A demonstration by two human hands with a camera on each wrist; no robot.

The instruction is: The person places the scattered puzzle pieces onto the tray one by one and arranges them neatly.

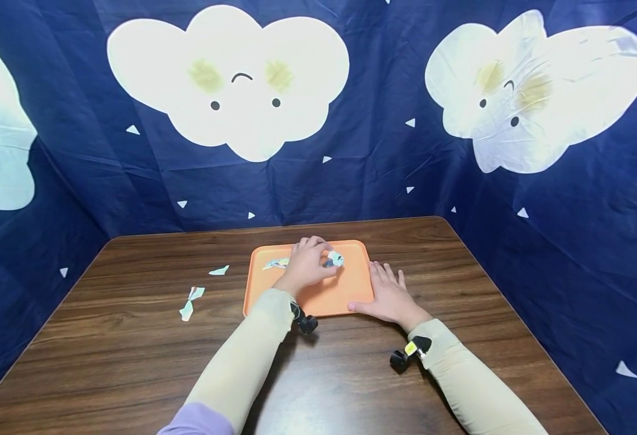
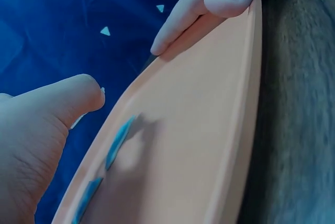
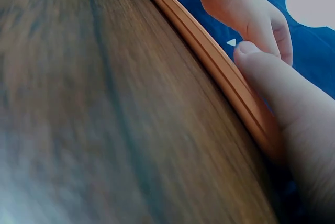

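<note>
An orange tray (image 1: 307, 299) lies on the table. Over it, my left hand (image 1: 304, 266) pinches a small whitish paper scrap (image 1: 336, 258) between thumb and fingertips. In the left wrist view, white slivers of paper show by the thumb (image 2: 84, 93), and the fingers are mostly out of frame. Blue-edged scraps (image 2: 119, 143) rest on the tray below that hand. Further left on the tray sits another colourful torn scrap (image 1: 275, 264), partly covered by the hand. My right hand (image 1: 391, 296) rests at the tray's right front corner, fingers extended along the side and thumb at the front rim.
Left of the tray, torn paper pieces lie on the brown wooden table (image 1: 133, 338): one pale scrap (image 1: 219, 270) and a pair close together nearer me, including a lower scrap (image 1: 187, 311). A dark blue cloth (image 1: 384, 181) with white clouds hangs behind the table.
</note>
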